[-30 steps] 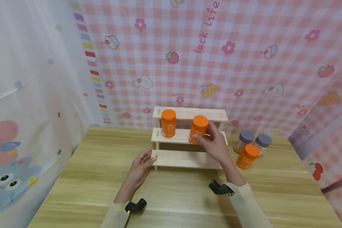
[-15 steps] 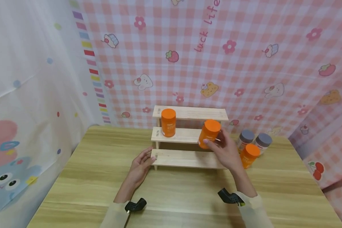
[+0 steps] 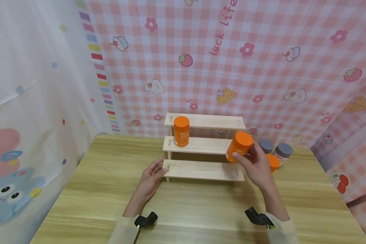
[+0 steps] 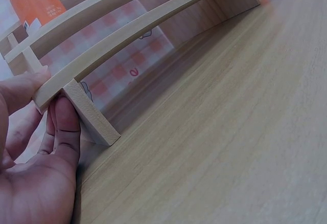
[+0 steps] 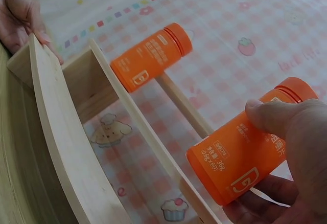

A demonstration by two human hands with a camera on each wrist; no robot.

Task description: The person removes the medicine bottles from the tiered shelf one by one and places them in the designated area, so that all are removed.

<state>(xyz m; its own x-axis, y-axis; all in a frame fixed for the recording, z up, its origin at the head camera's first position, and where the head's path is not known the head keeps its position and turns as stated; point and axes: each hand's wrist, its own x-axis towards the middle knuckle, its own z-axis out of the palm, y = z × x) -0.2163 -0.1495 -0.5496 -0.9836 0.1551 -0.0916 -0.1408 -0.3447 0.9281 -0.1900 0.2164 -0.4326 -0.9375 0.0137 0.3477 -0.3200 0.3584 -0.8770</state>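
My right hand [image 3: 257, 167] holds an orange pill bottle [image 3: 238, 149] between thumb and fingers, tilted, at the right end of a three-tier wooden shelf [image 3: 202, 170]. In the right wrist view the bottle [image 5: 232, 152] shows white print, its base close by the middle tier's edge. A matching orange bottle [image 3: 181, 133] stands upright on the middle tier, toward the left. At the shelf's lower left end, my left hand [image 3: 151, 178] grips the bottom tier. In the left wrist view the thumb lies over the board's end and the fingers [image 4: 66, 124] curl beneath it, beside the leg.
Right of the shelf, two bottles with grey lids [image 3: 283, 151] and another orange bottle [image 3: 273, 162] stand on the wood-grain table [image 3: 94, 176], partly behind my right hand. A pink checked cloth [image 3: 201, 74] hangs close behind the shelf.
My right hand has carried the orange bottle from over the middle tier rightward and toward me, tilting it more. The left hand keeps its grip on the shelf.
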